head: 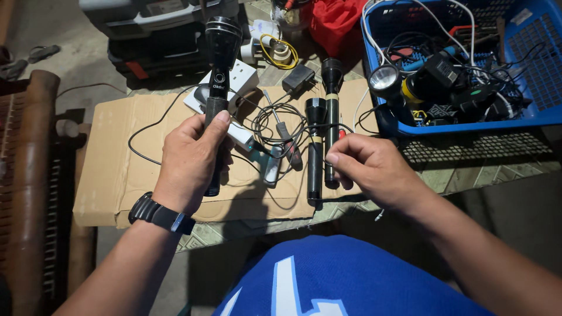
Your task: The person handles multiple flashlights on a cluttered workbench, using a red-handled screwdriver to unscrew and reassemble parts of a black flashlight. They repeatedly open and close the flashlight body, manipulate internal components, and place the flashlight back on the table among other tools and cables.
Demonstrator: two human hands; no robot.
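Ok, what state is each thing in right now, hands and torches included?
Left hand: closed around big black flashlight, held upright, unlit.
Right hand: pinching thin black wire.
Two slim black flashlights: lying side by side on cardboard, unlit.
White power strip: on cardboard, plug state unclear.
Blue basket: full of gear.
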